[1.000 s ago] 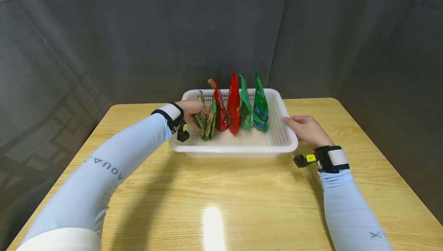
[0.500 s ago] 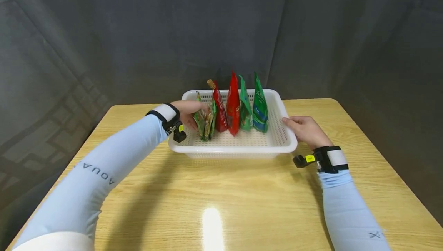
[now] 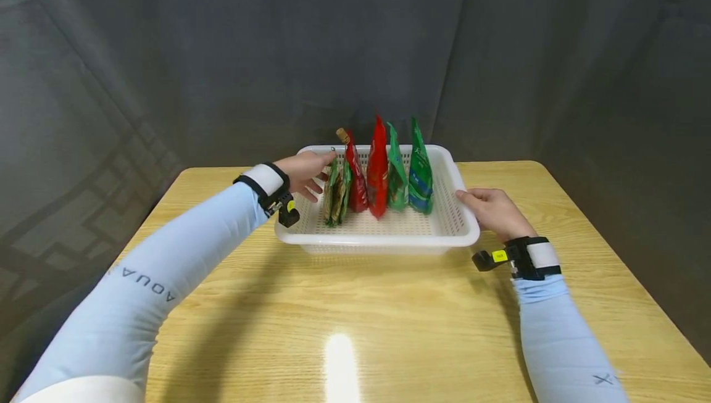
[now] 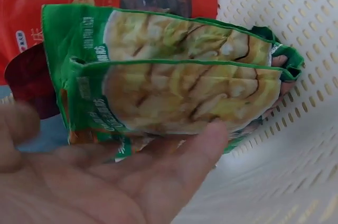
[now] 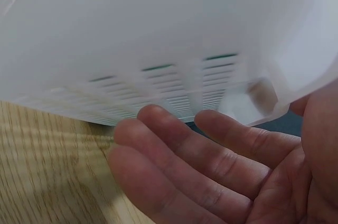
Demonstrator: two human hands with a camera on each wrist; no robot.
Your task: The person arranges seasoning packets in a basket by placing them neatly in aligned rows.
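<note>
With the right hand (image 3: 491, 210) gripping the white perforated basket's (image 3: 383, 239) right rim, the left hand (image 3: 304, 171), fingers straight, props two green snack pouches (image 3: 336, 189) upright beside the red pouch (image 3: 357, 174), probably mid-tidying; pouch print is unreadable, sleeve (image 3: 139, 279) reads "AQUA"

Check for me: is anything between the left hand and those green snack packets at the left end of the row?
Nothing visible. The left hand lies open right against the green snack packets inside the white basket; the wrist view shows a finger touching the nearest packet.
</note>
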